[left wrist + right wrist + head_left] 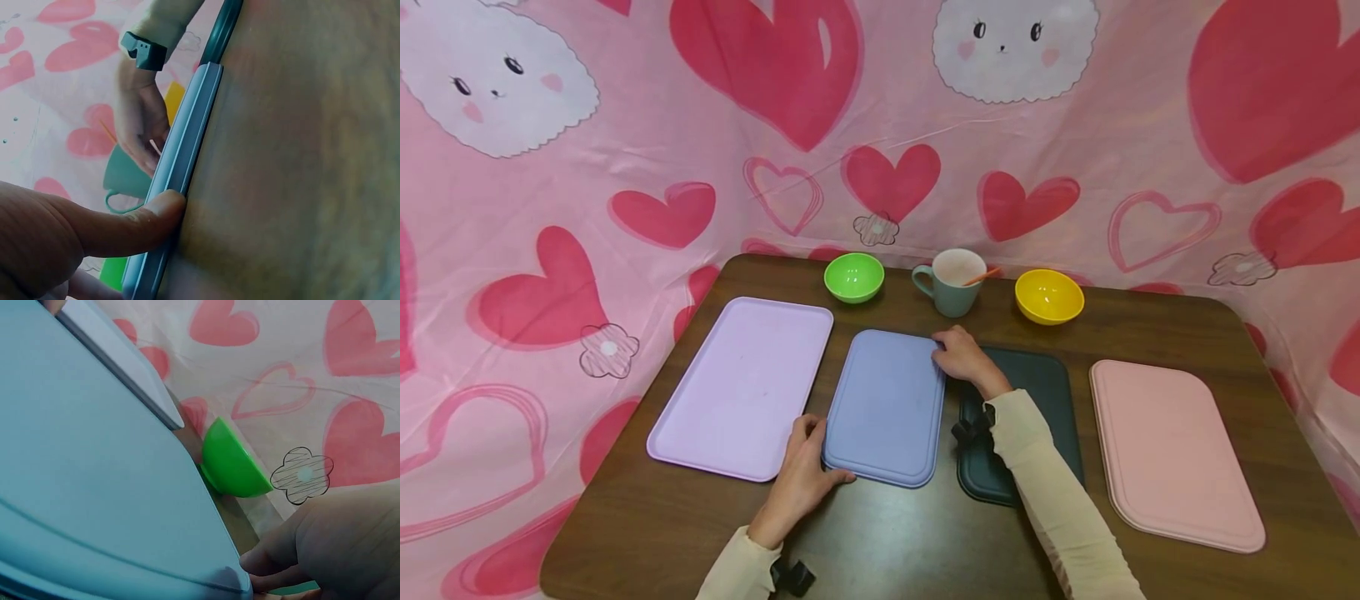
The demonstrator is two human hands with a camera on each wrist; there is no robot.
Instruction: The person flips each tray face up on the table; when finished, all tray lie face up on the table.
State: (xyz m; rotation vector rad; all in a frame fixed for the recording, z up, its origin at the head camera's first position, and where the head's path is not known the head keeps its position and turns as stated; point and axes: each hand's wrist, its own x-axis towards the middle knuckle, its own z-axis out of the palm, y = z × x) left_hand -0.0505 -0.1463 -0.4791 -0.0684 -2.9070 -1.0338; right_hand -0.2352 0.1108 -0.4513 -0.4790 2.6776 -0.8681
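A blue rectangular tray [886,408] lies on the table between a lilac tray [748,383] and a dark green tray [1037,408]. At its near left corner my left hand [805,471] grips the edges, fingers along the left side and thumb on the near side. The left wrist view shows that thumb [159,212] pressed against the tray's rim. My right hand [964,357] holds the far right corner, its forearm crossing above the dark green tray. In the right wrist view, fingertips [259,559] meet the corner; the other fingers are partly hidden.
Along the table's back stand a green bowl [854,279], a grey-green mug [953,292] with an orange stick-like thing [982,277] in it, and a yellow bowl [1049,298]. A pink tray [1176,454] lies at right. Heart-patterned cloth [891,179] hangs behind the table [880,542].
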